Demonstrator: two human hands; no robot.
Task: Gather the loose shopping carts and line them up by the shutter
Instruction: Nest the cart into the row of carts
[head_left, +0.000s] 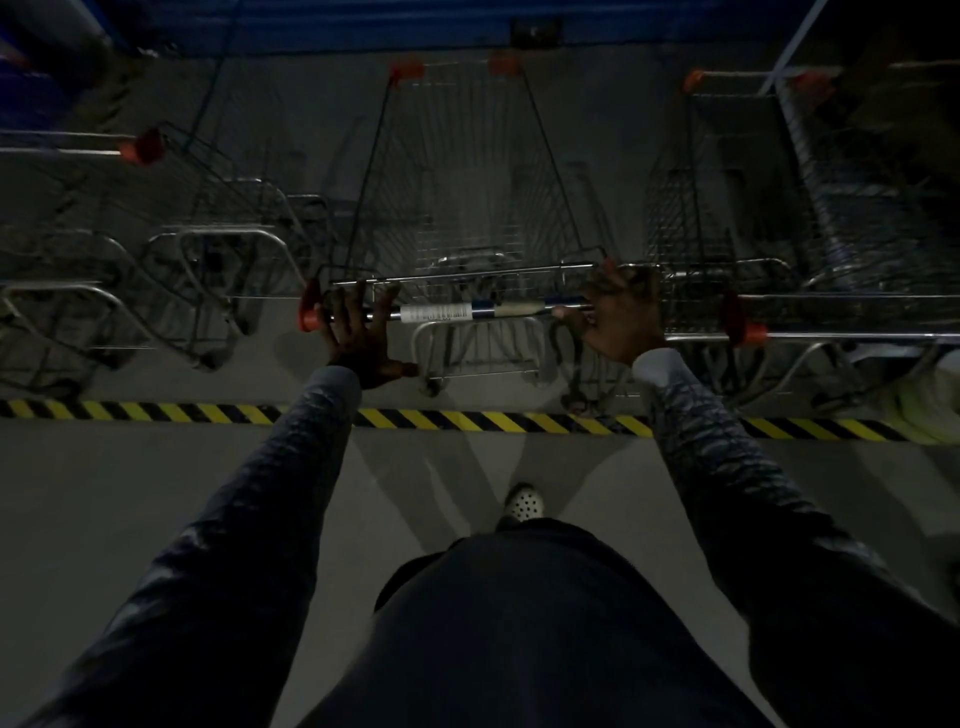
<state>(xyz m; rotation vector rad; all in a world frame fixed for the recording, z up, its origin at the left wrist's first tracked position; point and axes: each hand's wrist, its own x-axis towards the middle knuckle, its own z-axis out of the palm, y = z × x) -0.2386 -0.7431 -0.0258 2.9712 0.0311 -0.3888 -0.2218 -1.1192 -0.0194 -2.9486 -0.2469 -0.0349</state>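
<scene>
Push: likely the last stretch. Keep both hands level so the cart (467, 208) rolls straight, and ease off short of the shutter (363, 26).
Left hand (358, 332): fingers laid over the handle (467, 312), thumb splayed off it; too dim to tell whether they curl under.
Right hand (618, 322): fingers wrapped over the handle's other end, thumb along it.
Cart: wire basket with orange corner caps, straight ahead of the fingertips.
Neighbours: one parked cart (208, 249) outside the left fingers, another (727, 234) outside the right.
</scene>
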